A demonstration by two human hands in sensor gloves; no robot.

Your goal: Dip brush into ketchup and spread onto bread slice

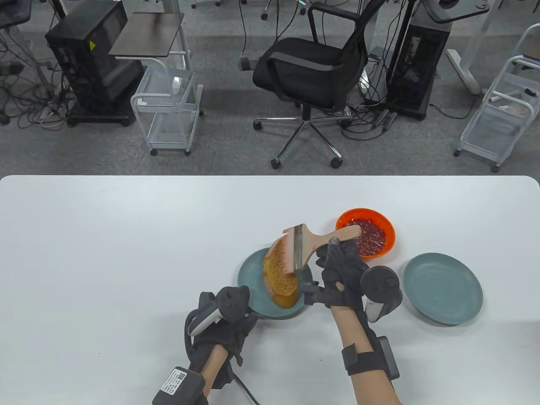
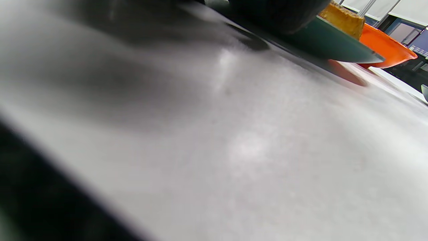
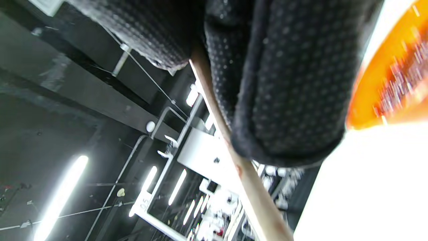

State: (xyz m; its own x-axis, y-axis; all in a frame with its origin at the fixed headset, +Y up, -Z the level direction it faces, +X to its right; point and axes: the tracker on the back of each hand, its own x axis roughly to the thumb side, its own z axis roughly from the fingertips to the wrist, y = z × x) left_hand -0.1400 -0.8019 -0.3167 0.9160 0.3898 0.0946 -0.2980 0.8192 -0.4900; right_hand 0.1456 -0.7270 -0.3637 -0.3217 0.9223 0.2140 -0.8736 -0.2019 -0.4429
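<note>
Right hand (image 1: 341, 274) grips the brush (image 1: 314, 244) handle, bristles on the bread slice (image 1: 280, 274); left hand (image 1: 225, 320) seemingly steadies the plate (image 1: 249, 282), grip unclear.

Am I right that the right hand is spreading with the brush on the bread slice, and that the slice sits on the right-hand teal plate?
Not quite. The right hand does hold the brush with its bristles on the bread slice, but the table view shows the slice on the left teal plate. The right teal plate has nothing on it.
</note>
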